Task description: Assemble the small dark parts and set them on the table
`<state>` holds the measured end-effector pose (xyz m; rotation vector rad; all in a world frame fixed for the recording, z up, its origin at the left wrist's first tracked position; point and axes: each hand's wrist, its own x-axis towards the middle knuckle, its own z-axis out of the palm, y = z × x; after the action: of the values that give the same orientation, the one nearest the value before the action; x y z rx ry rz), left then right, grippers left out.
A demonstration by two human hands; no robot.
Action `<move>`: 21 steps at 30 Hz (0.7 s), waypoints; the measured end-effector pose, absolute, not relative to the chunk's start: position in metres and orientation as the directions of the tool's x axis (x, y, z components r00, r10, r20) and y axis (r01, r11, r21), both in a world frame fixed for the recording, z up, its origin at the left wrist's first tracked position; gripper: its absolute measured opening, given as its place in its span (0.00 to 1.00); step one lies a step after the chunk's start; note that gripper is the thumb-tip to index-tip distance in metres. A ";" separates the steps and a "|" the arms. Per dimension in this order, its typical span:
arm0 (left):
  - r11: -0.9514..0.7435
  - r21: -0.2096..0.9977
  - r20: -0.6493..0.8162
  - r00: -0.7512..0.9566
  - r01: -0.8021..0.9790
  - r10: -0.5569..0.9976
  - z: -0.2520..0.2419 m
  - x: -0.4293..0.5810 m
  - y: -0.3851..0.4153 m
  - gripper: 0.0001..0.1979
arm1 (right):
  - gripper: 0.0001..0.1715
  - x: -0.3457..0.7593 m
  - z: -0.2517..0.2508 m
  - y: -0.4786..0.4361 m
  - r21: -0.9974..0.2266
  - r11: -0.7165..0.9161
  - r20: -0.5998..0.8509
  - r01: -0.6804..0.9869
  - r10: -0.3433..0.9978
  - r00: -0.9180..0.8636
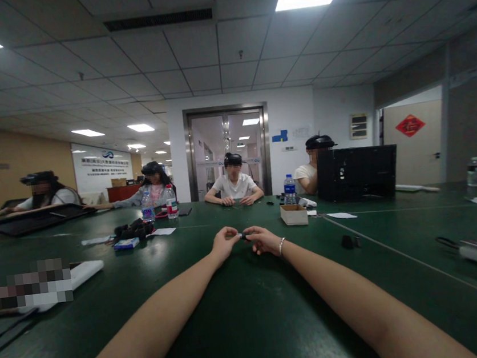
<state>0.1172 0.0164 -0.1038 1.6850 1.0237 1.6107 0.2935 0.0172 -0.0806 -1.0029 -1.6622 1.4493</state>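
Note:
Both my hands meet over the green table (254, 315), straight ahead of me. Between their fingertips is a small black-and-silver piece (242, 236), too small to name with certainty. My left hand (224, 245) pinches its light, silvery end from the left. From the other side, my right hand (265, 240) has thumb and index finger closed on the dark end, the other fingers curled below. A bracelet (281, 246) circles my right wrist. Part of the piece is hidden by the fingers.
An open small box (294, 215) and a blue-labelled bottle (289, 189) stand beyond my right hand. Small black items (351, 241) lie to the right. A blue packet (126, 244) and two bottles are at left. A monitor (358, 174) and several seated people are across the table.

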 end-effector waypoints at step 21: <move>-0.524 0.842 0.532 -0.035 0.133 0.846 -0.104 0.118 0.016 0.10 | 0.14 0.293 -0.082 0.019 -0.990 0.075 0.015 0.117 0.895 -0.446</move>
<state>0.1178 0.0158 -0.1037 1.6743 1.0349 1.6101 0.2934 0.0191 -0.0821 -1.0168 -1.6678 1.4383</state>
